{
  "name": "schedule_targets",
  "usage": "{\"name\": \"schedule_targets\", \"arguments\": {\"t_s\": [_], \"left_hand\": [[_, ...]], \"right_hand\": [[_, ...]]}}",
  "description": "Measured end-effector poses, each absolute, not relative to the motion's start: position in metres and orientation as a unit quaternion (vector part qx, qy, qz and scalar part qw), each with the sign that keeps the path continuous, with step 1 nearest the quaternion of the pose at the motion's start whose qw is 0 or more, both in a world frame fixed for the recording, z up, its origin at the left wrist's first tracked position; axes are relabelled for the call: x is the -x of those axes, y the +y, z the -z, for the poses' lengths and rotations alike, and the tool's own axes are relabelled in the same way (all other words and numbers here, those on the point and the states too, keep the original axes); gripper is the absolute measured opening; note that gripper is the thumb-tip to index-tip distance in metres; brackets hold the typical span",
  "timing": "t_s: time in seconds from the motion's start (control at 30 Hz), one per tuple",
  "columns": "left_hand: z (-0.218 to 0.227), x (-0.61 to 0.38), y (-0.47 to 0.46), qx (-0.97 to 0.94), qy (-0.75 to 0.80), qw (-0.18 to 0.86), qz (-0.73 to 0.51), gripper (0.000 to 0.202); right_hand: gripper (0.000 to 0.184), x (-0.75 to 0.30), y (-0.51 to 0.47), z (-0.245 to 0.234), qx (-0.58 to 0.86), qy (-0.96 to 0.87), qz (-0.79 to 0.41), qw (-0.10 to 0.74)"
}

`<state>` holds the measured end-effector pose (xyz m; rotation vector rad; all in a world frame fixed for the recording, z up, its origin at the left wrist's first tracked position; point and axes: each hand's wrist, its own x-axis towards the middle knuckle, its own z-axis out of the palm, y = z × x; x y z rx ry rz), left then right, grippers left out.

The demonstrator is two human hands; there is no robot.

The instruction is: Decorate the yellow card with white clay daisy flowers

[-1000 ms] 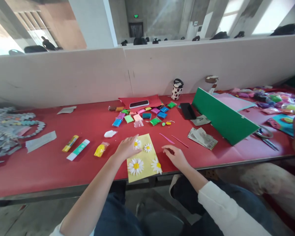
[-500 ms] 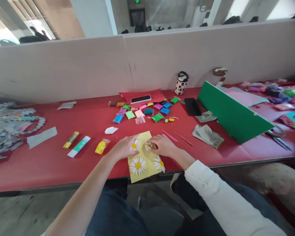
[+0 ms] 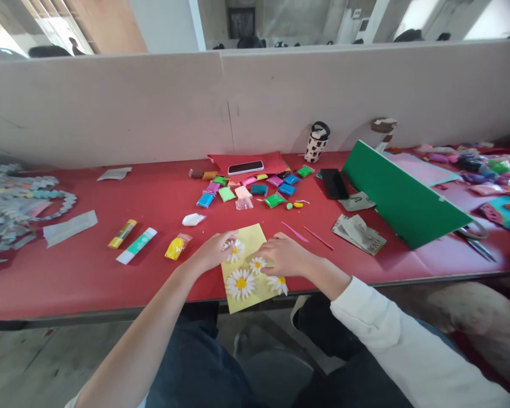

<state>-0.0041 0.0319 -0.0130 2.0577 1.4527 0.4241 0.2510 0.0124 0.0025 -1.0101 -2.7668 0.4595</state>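
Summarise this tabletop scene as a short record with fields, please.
Left hand: at the upper-left daisy
Right hand: beside the small middle daisy; contact unclear
Yellow card: bears four white daisies, overhangs the edge of the red table
Left of card: yellow clay packet
Right of card: two slim pink tools
Behind: colourful clay packets, white-edged phone

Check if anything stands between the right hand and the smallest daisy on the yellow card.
Nothing visible does. The right hand is right beside the smallest daisy on the yellow card; the lower-right daisy lies nearer the person, not between them. Whether hand and petals touch, I cannot tell.
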Motion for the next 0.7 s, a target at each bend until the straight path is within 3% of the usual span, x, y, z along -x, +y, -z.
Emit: {"name": "schedule_targets", "arguments": {"t_s": [0.13,0.4,0.57,0.7], "left_hand": [[0.013,0.005,0.034,-0.762,0.532,0.33,-0.165,0.046],[-0.002,0.02,0.016,-0.724,0.546,0.331,-0.26,0.048],[-0.004,0.036,-0.056,-0.639,0.609,0.264,-0.389,0.045],[0.013,0.015,-0.133,-0.506,0.644,0.345,-0.459,0.042]], "right_hand": [[0.028,-0.269,0.014,0.015,0.401,-0.868,-0.231,0.183],[0.027,-0.279,0.001,0.057,0.473,-0.775,-0.254,0.333],[0.024,-0.283,-0.001,0.061,0.496,-0.733,-0.253,0.39],[0.024,-0.288,-0.002,0.061,0.511,-0.701,-0.264,0.422]]}}
